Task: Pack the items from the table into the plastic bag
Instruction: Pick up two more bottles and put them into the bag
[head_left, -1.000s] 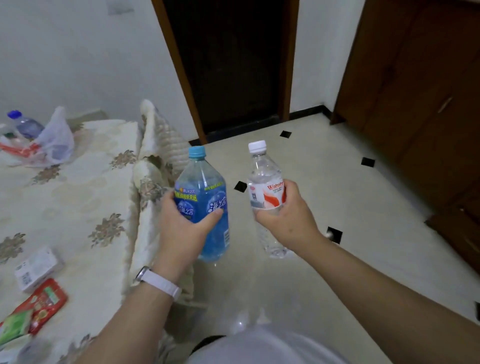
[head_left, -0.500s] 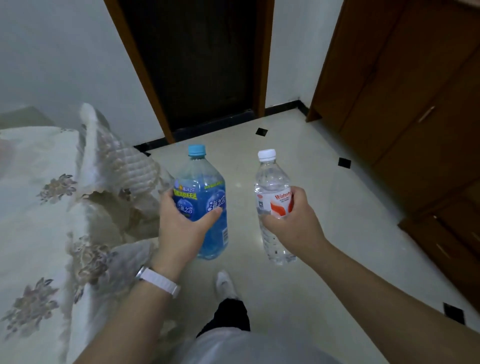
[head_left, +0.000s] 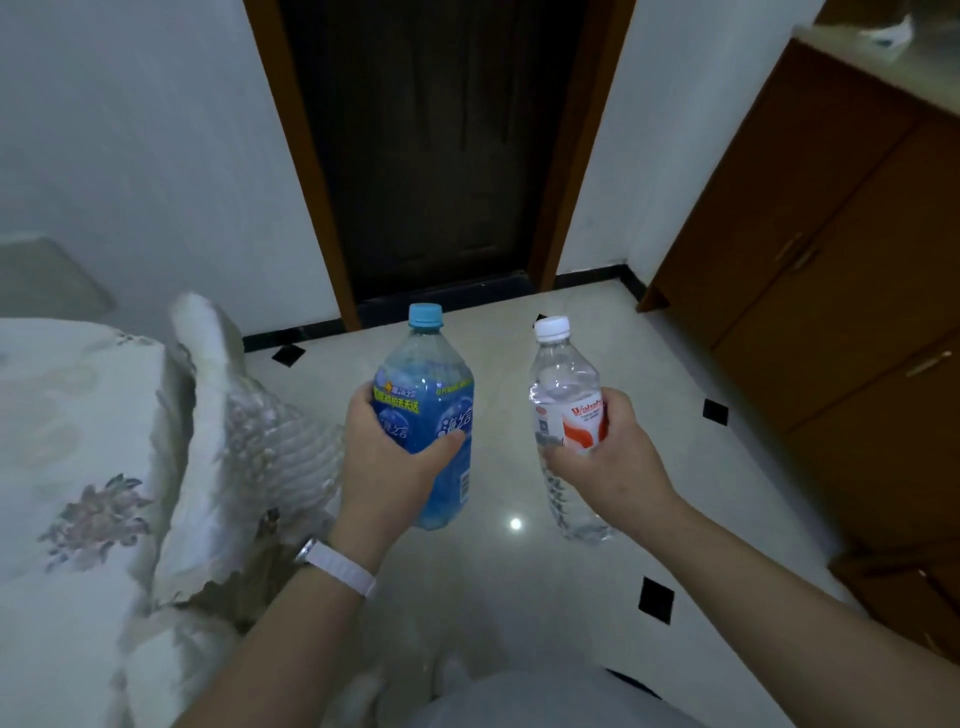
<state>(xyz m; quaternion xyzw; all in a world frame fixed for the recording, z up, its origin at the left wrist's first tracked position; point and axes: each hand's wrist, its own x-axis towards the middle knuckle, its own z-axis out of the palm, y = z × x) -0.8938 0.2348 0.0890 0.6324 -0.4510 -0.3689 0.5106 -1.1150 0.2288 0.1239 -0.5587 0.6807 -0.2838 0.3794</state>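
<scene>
My left hand grips a blue drink bottle with a light blue cap, upright, above the tiled floor. My right hand grips a clear water bottle with a white cap and a red and white label, also upright. The two bottles are side by side, a hand's width apart. The table with its floral cloth fills the left edge; its corner hangs down beside my left forearm. No plastic bag is in view.
A dark door in a brown frame stands straight ahead. Brown wooden cabinets line the right side. The pale floor with small black tiles lies between table and cabinets. My legs and a shoe show at the bottom.
The view has swung right, away from the table: the bag and the packets on the cloth have left the frame. Both hands keep the same hold on the bottles.
</scene>
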